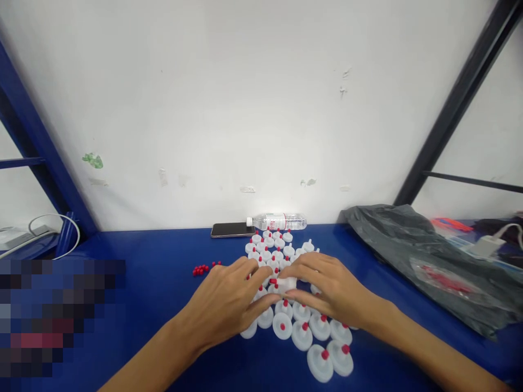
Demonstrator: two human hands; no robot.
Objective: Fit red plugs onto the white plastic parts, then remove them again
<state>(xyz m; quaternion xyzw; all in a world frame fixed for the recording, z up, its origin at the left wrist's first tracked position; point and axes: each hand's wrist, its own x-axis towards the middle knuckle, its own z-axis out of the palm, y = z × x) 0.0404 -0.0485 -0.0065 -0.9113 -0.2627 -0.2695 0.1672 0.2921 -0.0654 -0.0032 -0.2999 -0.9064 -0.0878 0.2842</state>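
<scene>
Above the blue tabletop [155, 305], between the left hand [229, 296] and the right hand [333, 283], a white piece [287, 283] lay crosswise, red tip leftward, equally near both. Fingers curled close around it; whether either hand clamped it, I couldn't tell.

This looks like a workshop or small assembly bench: a blue tabletop [155, 305] between dark metal frame posts [447, 109], a scuffed white wall [253, 109] behind, rows of identical white plastic discs with red tips [302, 336], and loose small red caps [200, 270].
</scene>
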